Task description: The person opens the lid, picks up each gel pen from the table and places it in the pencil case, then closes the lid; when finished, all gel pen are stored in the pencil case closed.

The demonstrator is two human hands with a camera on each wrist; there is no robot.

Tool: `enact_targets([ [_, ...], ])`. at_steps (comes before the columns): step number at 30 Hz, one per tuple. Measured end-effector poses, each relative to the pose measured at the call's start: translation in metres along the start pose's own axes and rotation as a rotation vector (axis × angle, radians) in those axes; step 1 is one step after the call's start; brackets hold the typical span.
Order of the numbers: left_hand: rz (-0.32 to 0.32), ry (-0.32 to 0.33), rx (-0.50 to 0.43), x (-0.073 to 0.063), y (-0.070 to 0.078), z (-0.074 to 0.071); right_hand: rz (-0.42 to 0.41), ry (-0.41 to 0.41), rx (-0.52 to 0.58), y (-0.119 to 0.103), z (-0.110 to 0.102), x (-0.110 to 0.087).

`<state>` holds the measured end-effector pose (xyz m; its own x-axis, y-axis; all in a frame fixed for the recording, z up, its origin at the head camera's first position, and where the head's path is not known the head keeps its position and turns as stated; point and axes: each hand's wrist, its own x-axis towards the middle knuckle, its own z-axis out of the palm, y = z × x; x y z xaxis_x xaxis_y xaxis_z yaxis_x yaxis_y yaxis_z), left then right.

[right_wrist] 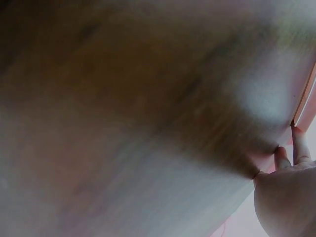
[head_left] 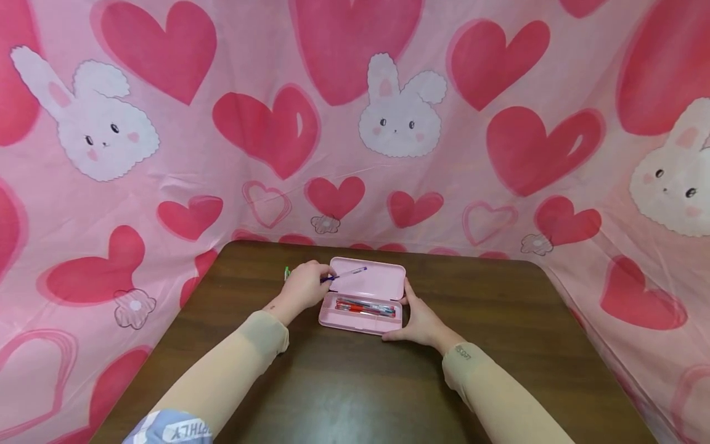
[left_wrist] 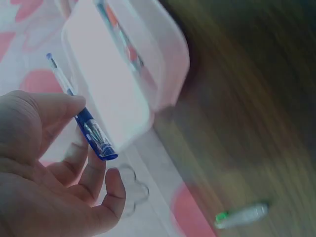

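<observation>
My left hand [head_left: 302, 288] pinches a blue-and-clear pen [left_wrist: 94, 131] between thumb and fingers. In the head view this pen overlaps the raised lid [head_left: 377, 285] of a pink pencil case [head_left: 344, 322]. The case lies open on the table, hinge side away from me. Several red and dark pens [head_left: 363, 307] lie inside its base. At the case's right end my right hand [head_left: 421, 322] holds it, thumb at the near corner and fingers by the lid. In the right wrist view, fingertips [right_wrist: 299, 140] reach the pink edge of the case.
On the brown wooden table [head_left: 344, 394], left of the case, lies a small whitish object with a green part [left_wrist: 242, 216], mostly behind my left hand in the head view. A pink cloth with hearts and rabbits [head_left: 466, 154] hangs around the table's back and sides.
</observation>
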<state>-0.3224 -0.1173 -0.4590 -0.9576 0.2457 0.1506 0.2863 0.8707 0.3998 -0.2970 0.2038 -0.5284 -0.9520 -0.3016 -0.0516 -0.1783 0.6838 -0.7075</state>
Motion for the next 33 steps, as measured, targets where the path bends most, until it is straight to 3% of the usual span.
enact_targets([
  [7,0.141,-0.073,0.072,0.006,0.029,0.027,0.006,-0.005,-0.011,0.001,-0.001,0.001],
  [13,0.146,-0.127,0.076,0.003,0.036,0.047,-0.004,-0.009,-0.024,0.003,0.000,0.004],
  [18,0.143,-0.130,0.092,0.003,0.040,0.057,-0.007,-0.006,-0.016,0.005,0.000,0.004],
  [23,0.116,-0.137,0.137,0.003,0.041,0.058,-0.009,-0.003,-0.016,0.004,0.000,0.003],
  [28,0.118,-0.141,0.114,0.003,0.039,0.056,-0.015,0.005,-0.019,0.003,0.001,0.002],
  [30,0.122,-0.113,0.097,0.003,0.035,0.055,-0.006,0.003,-0.022,0.003,0.001,0.002],
  [33,0.077,-0.026,0.063,0.000,0.023,0.048,0.005,0.003,-0.026,0.001,0.001,0.002],
])
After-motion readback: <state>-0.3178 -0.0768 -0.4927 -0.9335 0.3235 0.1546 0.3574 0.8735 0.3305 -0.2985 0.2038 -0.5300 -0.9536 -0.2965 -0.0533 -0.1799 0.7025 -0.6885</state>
